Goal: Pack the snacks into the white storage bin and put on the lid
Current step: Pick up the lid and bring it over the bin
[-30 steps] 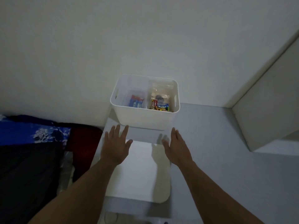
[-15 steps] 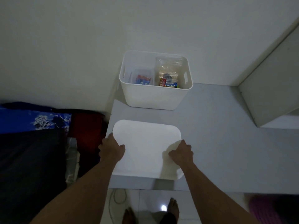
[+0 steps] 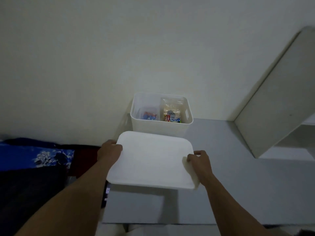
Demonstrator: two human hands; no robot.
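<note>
The white storage bin [image 3: 160, 127] stands open against the wall at the back of the grey table. Inside it lie snack packets: a blue and red one [image 3: 150, 115] on the left, clear bags with colourful packets [image 3: 172, 114] on the right. A flat white lid [image 3: 153, 159] with rounded corners is held in the air in front of the bin, its shadow on the table below. My left hand [image 3: 110, 150] grips the lid's left edge. My right hand [image 3: 199, 161] grips its right edge.
The grey table [image 3: 247, 184] runs to the right, where a white shelf unit [image 3: 276, 99] stands. To the left lies a heap of dark and blue patterned cloth [image 3: 37, 157]. The wall is directly behind the bin.
My hands went from flat on the lid to gripping its two side edges. The lid has been lifted off the table and now hovers nearer the bin.
</note>
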